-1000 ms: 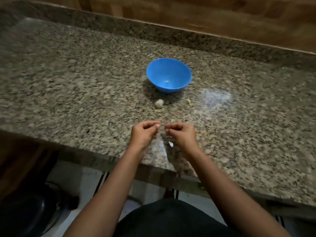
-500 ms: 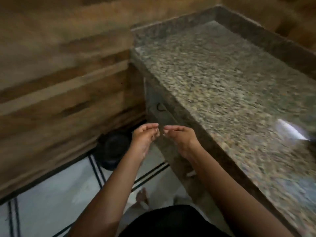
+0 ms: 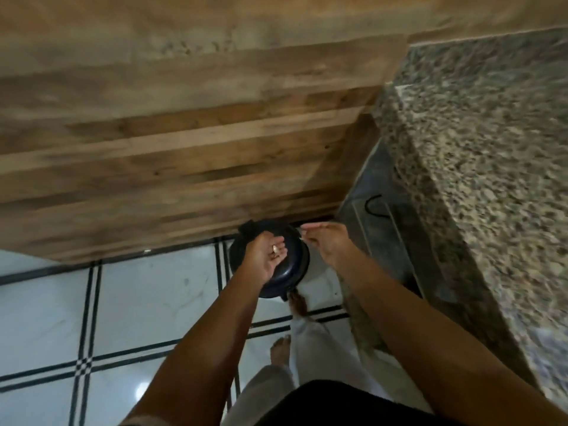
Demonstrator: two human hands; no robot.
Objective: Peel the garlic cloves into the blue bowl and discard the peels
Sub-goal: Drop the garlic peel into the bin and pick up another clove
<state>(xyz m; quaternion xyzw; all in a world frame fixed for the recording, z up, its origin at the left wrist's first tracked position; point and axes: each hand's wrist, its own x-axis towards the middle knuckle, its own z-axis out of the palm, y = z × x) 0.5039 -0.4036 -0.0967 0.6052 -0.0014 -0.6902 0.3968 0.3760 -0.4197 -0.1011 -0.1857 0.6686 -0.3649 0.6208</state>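
Both my hands hang over a dark round bin (image 3: pixel 290 276) that stands on the floor by the wall. My left hand (image 3: pixel 264 256) is cupped palm up, with a small pale garlic clove (image 3: pixel 275 249) resting against its fingers. My right hand (image 3: pixel 327 244) sits just to the right, its fingertips pinched on a thin pale piece of garlic peel (image 3: pixel 302 231) above the bin's far rim. The blue bowl is out of view.
The granite counter (image 3: pixel 479 179) runs down the right side, with a cabinet front and a black handle (image 3: pixel 373 206) under its edge. A wood-panelled wall (image 3: pixel 184 133) fills the top left. White floor tiles with black lines (image 3: pixel 138 302) lie below, and my bare feet (image 3: pixel 297 302) stand beside the bin.
My view has swung left from the counter and the blue bowl down to the floor bin. Both hands moved off the counter and now hover over the bin, the left one turned palm up.
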